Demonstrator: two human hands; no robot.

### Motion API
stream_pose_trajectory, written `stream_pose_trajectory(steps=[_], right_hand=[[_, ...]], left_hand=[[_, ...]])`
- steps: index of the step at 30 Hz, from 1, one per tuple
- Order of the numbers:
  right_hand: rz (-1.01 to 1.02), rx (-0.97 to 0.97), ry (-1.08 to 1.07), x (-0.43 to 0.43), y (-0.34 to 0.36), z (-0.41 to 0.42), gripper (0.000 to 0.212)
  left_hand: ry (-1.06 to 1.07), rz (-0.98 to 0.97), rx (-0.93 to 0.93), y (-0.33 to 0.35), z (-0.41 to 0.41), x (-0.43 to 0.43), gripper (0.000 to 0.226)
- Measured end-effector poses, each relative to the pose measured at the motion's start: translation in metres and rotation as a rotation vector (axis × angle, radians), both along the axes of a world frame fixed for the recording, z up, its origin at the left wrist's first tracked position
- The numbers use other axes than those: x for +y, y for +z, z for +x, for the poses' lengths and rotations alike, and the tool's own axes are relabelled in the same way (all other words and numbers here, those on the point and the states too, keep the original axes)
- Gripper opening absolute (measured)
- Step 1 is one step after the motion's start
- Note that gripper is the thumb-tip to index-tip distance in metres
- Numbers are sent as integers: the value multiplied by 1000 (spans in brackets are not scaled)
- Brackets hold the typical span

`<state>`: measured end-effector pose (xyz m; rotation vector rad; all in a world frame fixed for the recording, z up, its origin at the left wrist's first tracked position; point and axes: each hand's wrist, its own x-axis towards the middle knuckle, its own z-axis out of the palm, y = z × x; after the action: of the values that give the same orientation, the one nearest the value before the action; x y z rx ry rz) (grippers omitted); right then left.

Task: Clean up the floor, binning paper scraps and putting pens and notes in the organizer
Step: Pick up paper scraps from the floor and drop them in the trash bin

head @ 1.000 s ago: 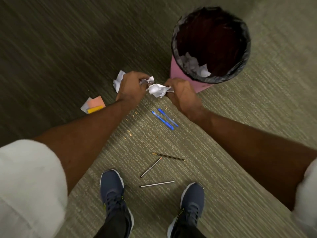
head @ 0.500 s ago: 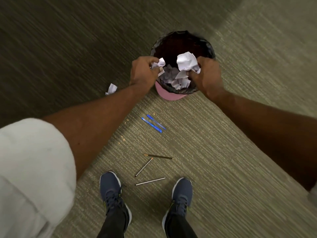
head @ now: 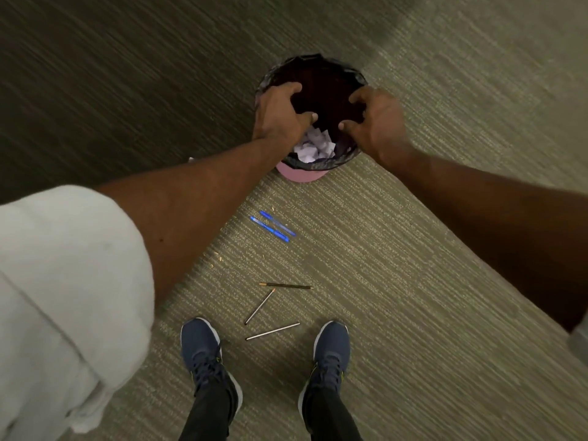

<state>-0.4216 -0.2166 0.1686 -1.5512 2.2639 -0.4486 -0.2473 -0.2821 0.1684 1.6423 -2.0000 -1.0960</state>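
A pink bin (head: 300, 176) lined with a black bag stands on the carpet ahead of me. Crumpled white paper scraps (head: 313, 146) lie inside it. My left hand (head: 280, 116) hovers over the bin's left rim, fingers spread and empty. My right hand (head: 375, 120) is over the right rim, also open and empty. Two blue pens (head: 273, 230) lie side by side on the carpet below the bin. Three thin pencils (head: 273, 308) lie scattered between the pens and my shoes. A sliver of white paper (head: 191, 159) peeks out beside my left forearm.
My two dark blue shoes (head: 203, 354) stand at the bottom of the view, on olive striped carpet (head: 413, 281). Darker carpet (head: 111, 74) fills the upper left. Small wood shavings (head: 219, 257) dot the floor near the pens.
Both hands carried crumpled paper from the floor up over the bin and let it go. The paper now lies in the bin and both hands are open.
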Motion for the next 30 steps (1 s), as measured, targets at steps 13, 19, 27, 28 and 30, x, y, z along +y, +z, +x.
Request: stream_pose_trajectory(steps=[13,19,27,28,30], right_hand=[[-20,-22,356,31,-34,108,44],[45,-89,455,26,-85,175,46],[201,-66,581,17,-192,235,60],[217,-46,595,16,-207,241,59],[218,-28,628,14,-237,253,54]], left_hand=[[29,32,-84,-46,118,82,56],[94,57,-187,-115,205,86,55],[133,109,-280,-185,265,68,46],[115,111,-296,-197,269,67,45],[107,106,-271,-223,274,65,48]])
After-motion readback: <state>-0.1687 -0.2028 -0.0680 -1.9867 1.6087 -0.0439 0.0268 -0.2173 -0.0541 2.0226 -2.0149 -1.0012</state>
